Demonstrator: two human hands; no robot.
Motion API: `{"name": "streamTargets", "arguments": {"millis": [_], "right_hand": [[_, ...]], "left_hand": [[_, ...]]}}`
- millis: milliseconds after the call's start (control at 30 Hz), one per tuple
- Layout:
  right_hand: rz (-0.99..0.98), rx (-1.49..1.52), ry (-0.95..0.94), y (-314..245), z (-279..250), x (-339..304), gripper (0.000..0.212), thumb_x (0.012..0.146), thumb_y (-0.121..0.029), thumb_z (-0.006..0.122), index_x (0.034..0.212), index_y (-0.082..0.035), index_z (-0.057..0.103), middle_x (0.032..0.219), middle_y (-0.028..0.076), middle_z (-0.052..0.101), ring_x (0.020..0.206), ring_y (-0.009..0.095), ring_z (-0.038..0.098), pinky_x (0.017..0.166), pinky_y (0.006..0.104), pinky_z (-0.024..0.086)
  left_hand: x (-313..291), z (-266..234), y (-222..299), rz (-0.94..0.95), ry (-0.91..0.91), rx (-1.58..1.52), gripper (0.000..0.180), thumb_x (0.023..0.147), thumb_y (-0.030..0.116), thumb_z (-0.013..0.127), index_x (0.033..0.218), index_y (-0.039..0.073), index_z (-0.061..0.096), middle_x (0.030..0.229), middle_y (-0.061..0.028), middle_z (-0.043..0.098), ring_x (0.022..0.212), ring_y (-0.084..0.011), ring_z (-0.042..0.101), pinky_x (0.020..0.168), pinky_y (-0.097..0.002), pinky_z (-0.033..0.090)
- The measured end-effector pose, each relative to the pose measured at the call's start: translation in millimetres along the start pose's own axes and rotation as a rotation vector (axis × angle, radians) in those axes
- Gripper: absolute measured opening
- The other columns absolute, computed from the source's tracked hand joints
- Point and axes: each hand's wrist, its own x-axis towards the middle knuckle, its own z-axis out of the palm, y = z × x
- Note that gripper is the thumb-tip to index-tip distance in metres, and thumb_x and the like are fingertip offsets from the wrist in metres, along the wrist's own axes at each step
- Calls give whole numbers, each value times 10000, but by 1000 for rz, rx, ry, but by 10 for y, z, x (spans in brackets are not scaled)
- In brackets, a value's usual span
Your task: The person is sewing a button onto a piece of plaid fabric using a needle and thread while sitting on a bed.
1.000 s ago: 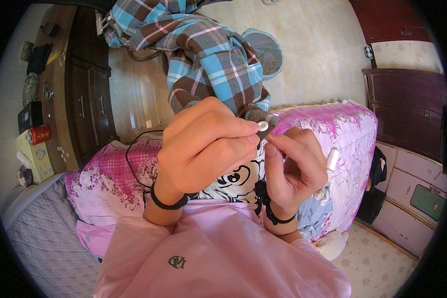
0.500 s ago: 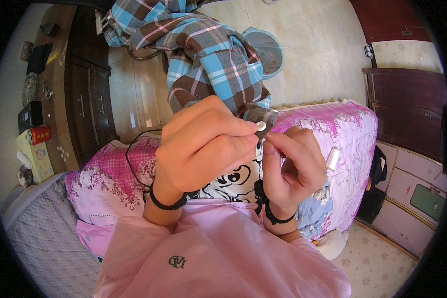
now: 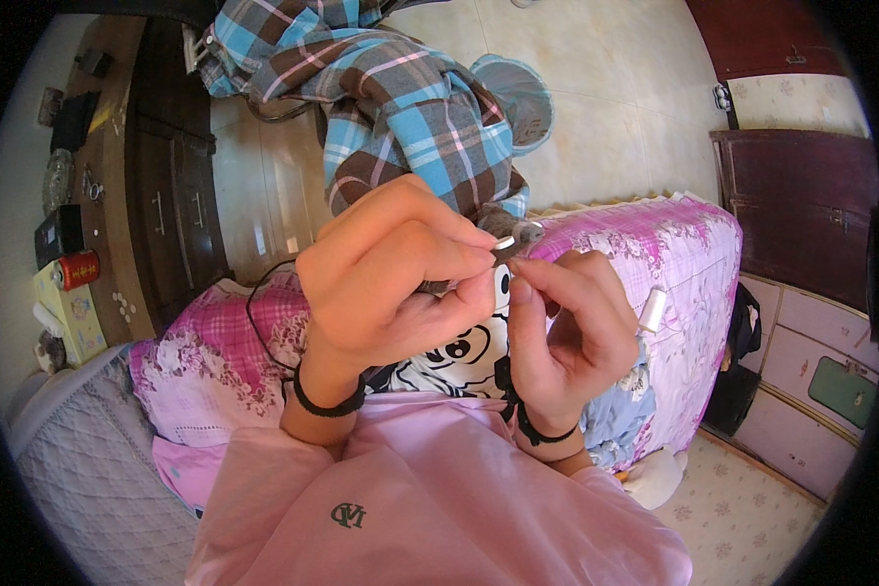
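Note:
My left hand (image 3: 396, 278) is closed, thumb and forefinger pinching a small round white button (image 3: 504, 242) at the edge of grey-brown cloth. That cloth seems to belong to the blue, brown and grey plaid shirt (image 3: 420, 117), which spreads away beyond my hands. Just right of the button, my right hand (image 3: 581, 327) holds thumb and forefinger pressed together. Whatever lies between those fingertips is too fine to make out. A white thread spool (image 3: 653, 310) rests on the bedspread, right of my right hand.
A pink-and-white flowered bedspread (image 3: 693, 254) extends to both sides of me. Beyond the plaid shirt, a blue-lined bin (image 3: 523, 103) stands on the tiled floor. At the left is a dark wooden cabinet (image 3: 171, 186) with a red can (image 3: 76, 270) and a yellow box (image 3: 68, 317) on top.
The button has tipped from face-on to nearly edge-on and shifted slightly left. Both hands have moved a little left, their fingertips still close together.

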Motion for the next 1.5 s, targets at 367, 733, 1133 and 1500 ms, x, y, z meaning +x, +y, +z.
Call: {"name": "streamTargets", "arguments": {"millis": [367,733,1133,1500], "right_hand": [[55,76,20,-15,36,-45,217,781,143,692,964,33,730,683,44,544,541,93,499,484,221,363],[37,125,74,28,37,-60,160,776,130,716,915,53,704,730,78,596,574,123,518,512,235,385],[18,265,-12,99,-31,-89,166,775,80,784,917,61,700,815,138,688,694,186,639,621,272,490],[81,340,206,142,19,-28,145,818,20,763,937,48,685,961,129,649,899,197,596,836,307,461]], "left_hand": [[16,-27,-7,89,-21,-1,279,577,-155,728,791,-13,620,780,-170,682,585,-198,602,510,-285,438],[14,-60,43,144,-74,-8,202,631,113,758,740,28,612,831,-112,716,580,-197,589,461,-270,440],[42,-100,26,-29,-86,-93,351,622,-93,784,738,83,503,846,-188,737,626,-179,564,555,-272,406],[54,-42,-1,7,-146,-112,367,593,-100,796,671,96,496,826,-135,732,611,-186,558,548,-280,413]]}}
